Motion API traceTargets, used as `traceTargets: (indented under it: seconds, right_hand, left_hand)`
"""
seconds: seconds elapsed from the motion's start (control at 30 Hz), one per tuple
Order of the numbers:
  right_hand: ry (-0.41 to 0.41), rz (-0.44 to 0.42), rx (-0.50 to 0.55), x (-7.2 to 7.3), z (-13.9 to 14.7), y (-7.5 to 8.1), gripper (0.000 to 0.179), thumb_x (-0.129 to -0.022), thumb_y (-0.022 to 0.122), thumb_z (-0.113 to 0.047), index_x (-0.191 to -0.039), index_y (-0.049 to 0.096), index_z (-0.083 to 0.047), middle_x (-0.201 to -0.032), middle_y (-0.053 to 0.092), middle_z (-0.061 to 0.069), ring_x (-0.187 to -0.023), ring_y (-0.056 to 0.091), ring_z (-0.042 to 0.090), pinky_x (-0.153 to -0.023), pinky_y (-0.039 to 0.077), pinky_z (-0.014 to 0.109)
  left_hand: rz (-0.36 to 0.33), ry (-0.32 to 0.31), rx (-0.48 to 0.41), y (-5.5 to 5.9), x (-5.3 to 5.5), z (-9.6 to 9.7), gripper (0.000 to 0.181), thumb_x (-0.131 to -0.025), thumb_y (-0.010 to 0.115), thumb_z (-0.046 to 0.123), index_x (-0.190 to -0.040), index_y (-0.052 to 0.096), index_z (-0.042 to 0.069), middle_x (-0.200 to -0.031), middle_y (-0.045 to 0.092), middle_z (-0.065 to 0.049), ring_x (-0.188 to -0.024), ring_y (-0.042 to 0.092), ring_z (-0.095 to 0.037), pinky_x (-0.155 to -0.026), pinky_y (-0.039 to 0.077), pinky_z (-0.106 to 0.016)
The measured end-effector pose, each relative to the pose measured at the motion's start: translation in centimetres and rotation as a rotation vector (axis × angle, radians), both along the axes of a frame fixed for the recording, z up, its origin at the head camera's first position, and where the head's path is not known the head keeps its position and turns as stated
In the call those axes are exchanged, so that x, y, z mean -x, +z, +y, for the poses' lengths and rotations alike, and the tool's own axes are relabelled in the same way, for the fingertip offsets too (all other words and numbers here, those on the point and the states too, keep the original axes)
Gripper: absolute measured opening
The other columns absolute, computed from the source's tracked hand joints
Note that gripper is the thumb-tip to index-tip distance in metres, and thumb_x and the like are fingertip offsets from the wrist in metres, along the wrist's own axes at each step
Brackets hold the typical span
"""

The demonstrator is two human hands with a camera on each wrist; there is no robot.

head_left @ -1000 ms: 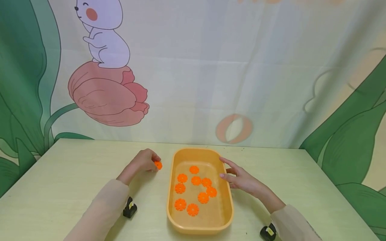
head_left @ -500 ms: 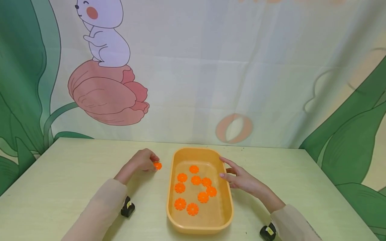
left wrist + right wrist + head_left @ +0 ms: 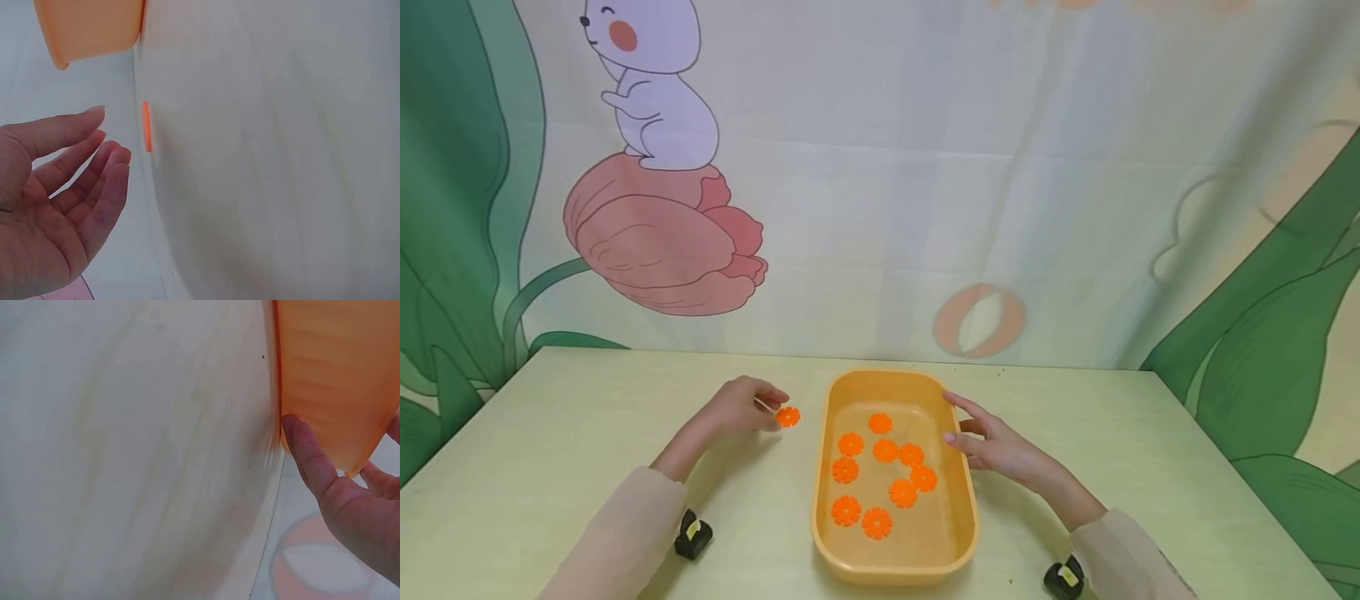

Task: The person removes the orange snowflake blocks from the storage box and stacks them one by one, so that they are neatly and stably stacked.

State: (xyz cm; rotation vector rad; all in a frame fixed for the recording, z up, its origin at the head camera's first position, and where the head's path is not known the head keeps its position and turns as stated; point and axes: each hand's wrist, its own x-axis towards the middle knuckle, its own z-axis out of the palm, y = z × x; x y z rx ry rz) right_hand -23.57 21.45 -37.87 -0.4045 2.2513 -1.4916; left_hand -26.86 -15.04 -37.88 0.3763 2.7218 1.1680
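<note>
With the left hand point(image 3: 741, 405) relaxed open just beside it and the right hand point(image 3: 992, 442) resting straight-fingered against the tub point(image 3: 958, 533), the small orange disc point(image 3: 787, 417) on the counter point(image 3: 550, 467) looks light, stiff and thin, best pinched by its notched rim.

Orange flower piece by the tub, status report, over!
Left hand open, fingers off the orange flower piece, which lies flat on the table. Right hand open against the orange tub wall. Nothing between piece and tub.
</note>
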Motion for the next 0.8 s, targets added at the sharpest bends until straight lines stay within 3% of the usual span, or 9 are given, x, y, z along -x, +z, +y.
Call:
traceTargets:
  seconds: [0.33,0.67,0.8]
  right_hand:
    - [0.008,0.004,-0.001,0.0,0.0,0.1,0.072,-0.089,0.057,-0.031,-0.146,0.016,-0.016,-0.131,0.037,0.029,-0.104,0.056,0.031,-0.084,0.048,0.045]
    - [-0.014,0.002,-0.019,0.0,0.0,-0.2,0.071,-0.089,0.057,-0.031,-0.146,0.018,-0.018,-0.131,0.037,0.028,-0.106,0.055,0.031,-0.084,0.048,0.045]
    - [-0.010,0.003,-0.019,0.0,0.0,-0.1,0.070,-0.089,0.057,-0.031,-0.146,0.018,-0.017,-0.130,0.037,0.028,-0.105,0.055,0.031,-0.083,0.048,0.045]
  left_hand:
    - [0.052,-0.071,-0.140,0.6,-2.5,-0.6,0.041,-0.075,0.071,0.005,-0.112,0.059,-0.006,-0.101,0.063,-0.017,-0.083,0.061,-0.020,-0.072,0.051,-0.029]
    - [0.119,-0.161,-0.218,1.5,-5.7,1.1,0.036,-0.076,0.071,0.007,-0.109,0.061,-0.002,-0.100,0.063,-0.016,-0.088,0.062,-0.023,-0.073,0.050,-0.025]
    - [0.099,-0.178,-0.285,1.8,-6.9,1.9,0.035,-0.077,0.071,0.008,-0.109,0.060,-0.001,-0.099,0.063,-0.015,-0.089,0.061,-0.024,-0.073,0.051,-0.025]
